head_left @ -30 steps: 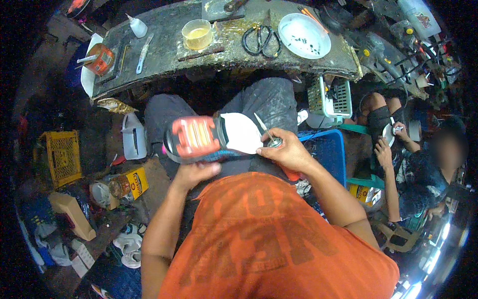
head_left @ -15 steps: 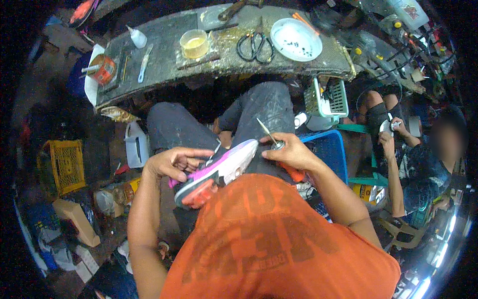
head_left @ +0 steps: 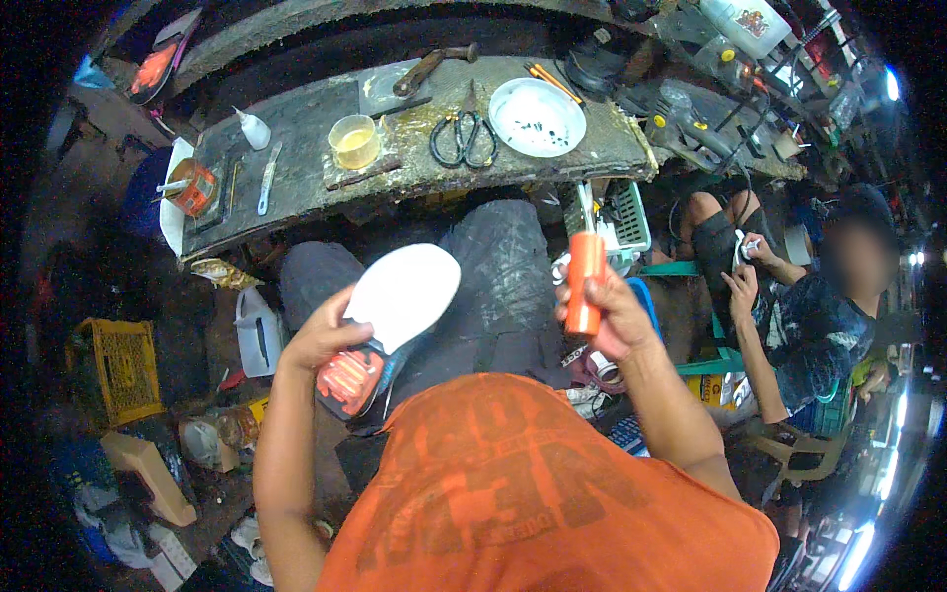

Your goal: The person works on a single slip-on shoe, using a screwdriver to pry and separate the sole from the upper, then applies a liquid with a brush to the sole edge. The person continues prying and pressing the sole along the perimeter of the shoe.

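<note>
In my left hand (head_left: 330,340) is a shoe, its underside turned up, with an orange-red heel tread (head_left: 350,382). A smooth white rounded piece (head_left: 406,291) covers its front part, and my left thumb lies on the piece's lower edge. I cannot tell whether it is fixed to the shoe. My right hand (head_left: 617,311) is closed around an orange-handled tool (head_left: 586,281), held upright to the right of the shoe. Its thin metal end points toward the bench. Both hands are over my lap, short of the bench edge.
On the bench (head_left: 296,202) lie black-handled scissors (head_left: 464,138), a white bowl (head_left: 538,111), a cup of yellowish liquid (head_left: 354,143), a hammer (head_left: 429,71) and a white squeeze bottle (head_left: 254,130). A pale green basket (head_left: 631,217) sits below its right end. Another person (head_left: 824,306) works at right.
The shoe has turned from its side to underside up, and the white piece shows plainly. My right hand has moved away from it to the right, raising the orange-handled tool upright.
</note>
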Demonstrator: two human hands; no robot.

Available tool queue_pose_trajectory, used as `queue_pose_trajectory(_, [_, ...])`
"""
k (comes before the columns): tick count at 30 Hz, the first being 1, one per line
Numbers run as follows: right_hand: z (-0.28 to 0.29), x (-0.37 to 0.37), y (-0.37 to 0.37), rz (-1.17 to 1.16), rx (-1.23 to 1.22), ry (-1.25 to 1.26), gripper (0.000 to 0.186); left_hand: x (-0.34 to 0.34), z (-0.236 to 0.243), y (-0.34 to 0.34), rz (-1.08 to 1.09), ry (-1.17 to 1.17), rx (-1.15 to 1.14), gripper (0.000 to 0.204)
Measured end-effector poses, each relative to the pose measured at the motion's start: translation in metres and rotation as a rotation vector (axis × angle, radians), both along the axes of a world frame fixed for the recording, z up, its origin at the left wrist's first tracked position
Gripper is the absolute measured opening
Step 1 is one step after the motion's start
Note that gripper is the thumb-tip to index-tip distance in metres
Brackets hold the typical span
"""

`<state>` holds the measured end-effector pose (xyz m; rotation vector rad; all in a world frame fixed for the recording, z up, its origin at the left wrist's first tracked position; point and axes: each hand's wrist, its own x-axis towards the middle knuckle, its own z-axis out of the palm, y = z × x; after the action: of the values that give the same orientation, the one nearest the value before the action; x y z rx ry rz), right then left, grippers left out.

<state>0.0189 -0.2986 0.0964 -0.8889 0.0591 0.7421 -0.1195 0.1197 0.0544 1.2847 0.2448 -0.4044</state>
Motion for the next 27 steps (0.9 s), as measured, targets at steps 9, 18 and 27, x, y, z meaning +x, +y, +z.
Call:
queue_pose_trajectory(9, [0.037,0.247,-0.016,-0.016,-1.308,-1.066,0.095,-0.076,-0.003,-0.027,0.688,-0.246,-0.395,0.049])
queue_pose_trajectory(18, [0.020,0.310,0.040,-0.041,-1.651,-1.323,0.054,-0.123,-0.050,-0.051,0.902,-0.277,-0.411,0.053])
queue_pose_trajectory(27, [0.052,0.238,0.295,0.211,-1.052,-1.993,0.037,-0.119,-0.101,-0.027,0.773,-0.271,-0.432,0.072])
